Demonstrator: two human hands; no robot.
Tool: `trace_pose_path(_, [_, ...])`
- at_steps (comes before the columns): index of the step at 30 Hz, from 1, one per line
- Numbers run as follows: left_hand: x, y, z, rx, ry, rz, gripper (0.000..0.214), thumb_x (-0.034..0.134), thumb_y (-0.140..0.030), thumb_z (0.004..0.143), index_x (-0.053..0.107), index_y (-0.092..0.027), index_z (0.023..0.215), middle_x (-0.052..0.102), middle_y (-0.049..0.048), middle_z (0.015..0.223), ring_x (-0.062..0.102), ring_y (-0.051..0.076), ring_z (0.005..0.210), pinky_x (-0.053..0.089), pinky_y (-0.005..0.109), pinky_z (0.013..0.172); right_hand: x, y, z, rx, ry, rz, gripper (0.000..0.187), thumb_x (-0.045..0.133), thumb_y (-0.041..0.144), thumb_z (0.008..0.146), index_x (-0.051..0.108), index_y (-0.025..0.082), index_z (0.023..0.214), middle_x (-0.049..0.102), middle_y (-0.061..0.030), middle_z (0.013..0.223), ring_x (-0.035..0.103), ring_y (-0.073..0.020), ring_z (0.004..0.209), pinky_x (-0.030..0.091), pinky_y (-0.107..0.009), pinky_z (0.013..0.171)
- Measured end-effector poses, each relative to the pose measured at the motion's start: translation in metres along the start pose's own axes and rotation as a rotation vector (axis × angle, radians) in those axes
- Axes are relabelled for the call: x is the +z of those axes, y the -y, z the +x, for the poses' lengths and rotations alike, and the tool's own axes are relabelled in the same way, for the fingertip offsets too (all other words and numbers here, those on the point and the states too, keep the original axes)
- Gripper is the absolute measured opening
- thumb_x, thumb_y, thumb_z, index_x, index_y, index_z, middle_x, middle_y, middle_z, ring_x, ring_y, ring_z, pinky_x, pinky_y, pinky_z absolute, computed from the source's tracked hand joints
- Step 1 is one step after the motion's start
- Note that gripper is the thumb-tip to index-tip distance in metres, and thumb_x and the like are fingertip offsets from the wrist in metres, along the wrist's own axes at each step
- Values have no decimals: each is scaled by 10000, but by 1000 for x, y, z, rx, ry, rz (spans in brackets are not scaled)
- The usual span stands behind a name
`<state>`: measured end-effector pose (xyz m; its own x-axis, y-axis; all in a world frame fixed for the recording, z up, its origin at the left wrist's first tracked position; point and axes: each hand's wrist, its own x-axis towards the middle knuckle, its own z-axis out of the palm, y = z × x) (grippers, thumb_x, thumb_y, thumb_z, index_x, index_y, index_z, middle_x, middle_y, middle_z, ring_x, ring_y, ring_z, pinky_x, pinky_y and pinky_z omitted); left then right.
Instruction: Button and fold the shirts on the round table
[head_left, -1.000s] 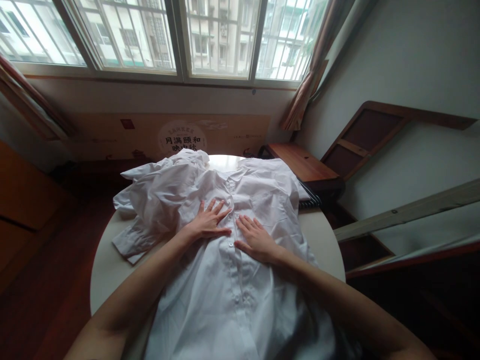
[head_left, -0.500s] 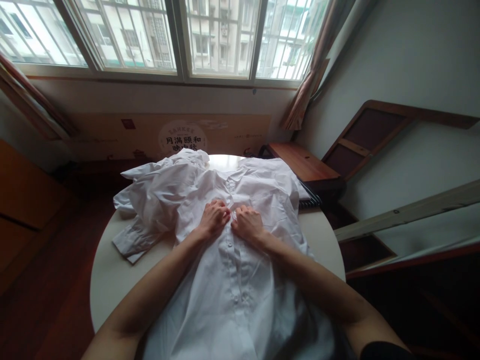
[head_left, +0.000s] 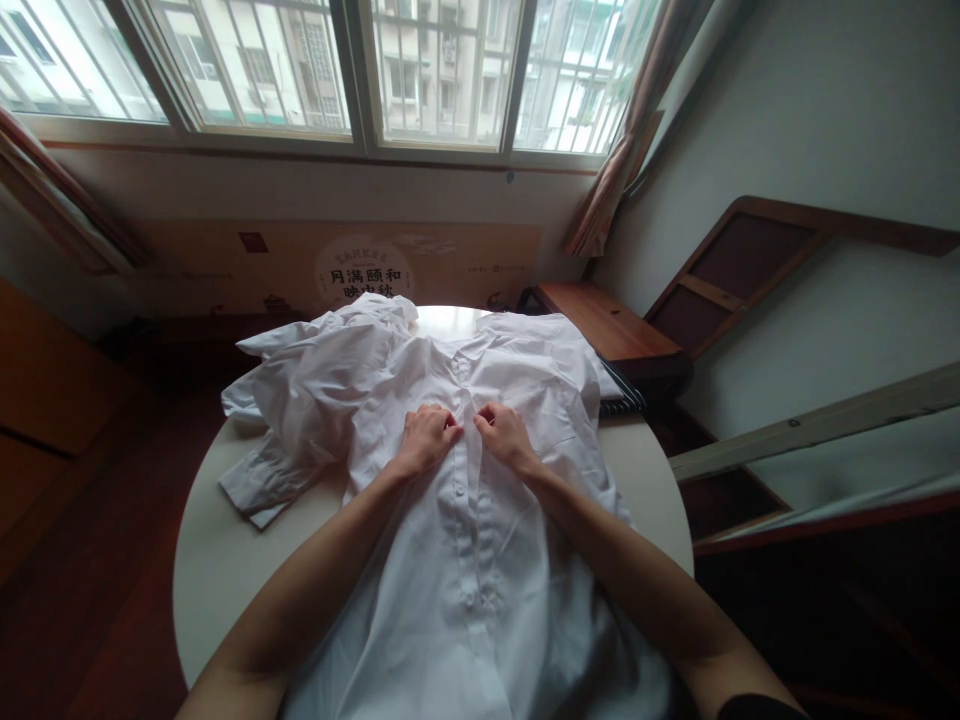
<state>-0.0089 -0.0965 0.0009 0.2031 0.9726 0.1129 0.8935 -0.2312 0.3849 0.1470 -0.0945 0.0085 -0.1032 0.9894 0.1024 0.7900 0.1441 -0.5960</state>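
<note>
A white button-up shirt [head_left: 420, 600] lies spread front side up, its collar at the far side and its hem toward me. My left hand [head_left: 430, 437] is closed on the left edge of the button placket at chest height. My right hand [head_left: 501, 432] pinches the right edge of the placket, a small gap away from the left. Between them the two front edges lie slightly apart. Small buttons run down the placket below my hands. One sleeve [head_left: 262, 485] is bunched at the left with its cuff flat on the table.
The shirt covers much of a round white table [head_left: 217, 570]. A black spiral-like item [head_left: 622, 390] sticks out at the table's right edge. Beyond stand a brown wooden chair or bench [head_left: 607, 320] and a printed cardboard panel [head_left: 277, 265] below the window.
My hands have drawn slightly apart, the right one shifting a little to the right. The placket edges between them have separated a bit. The rest of the shirt lies as before.
</note>
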Motion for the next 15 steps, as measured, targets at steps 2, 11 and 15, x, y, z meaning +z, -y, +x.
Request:
trace_pose_path(2, [0, -1, 0, -3, -12, -8, 223, 547, -351, 847, 703, -199, 799, 694, 64, 905, 593, 234, 928, 412, 350, 820, 1, 0, 2, 25, -2, 210, 181, 508, 277, 845, 646, 166, 804, 688, -33, 731, 626, -153, 635, 455, -247, 616])
trace_pose_path(11, [1, 10, 12, -70, 121, -405, 216, 580, -312, 769, 738, -168, 803, 712, 23, 798, 623, 160, 756, 450, 231, 678, 19, -10, 2, 61, 35, 419, 165, 536, 261, 767, 663, 156, 762, 673, -14, 701, 598, -144, 656, 454, -233, 612])
trace_pose_path(15, [0, 13, 12, -89, 111, -571, 242, 582, -310, 745, 739, -134, 799, 704, 24, 762, 614, 141, 713, 447, 198, 634, 18, -11, 1, 91, 16, 453, 174, 542, 264, 767, 670, 148, 786, 686, -29, 732, 608, -152, 669, 467, -251, 636])
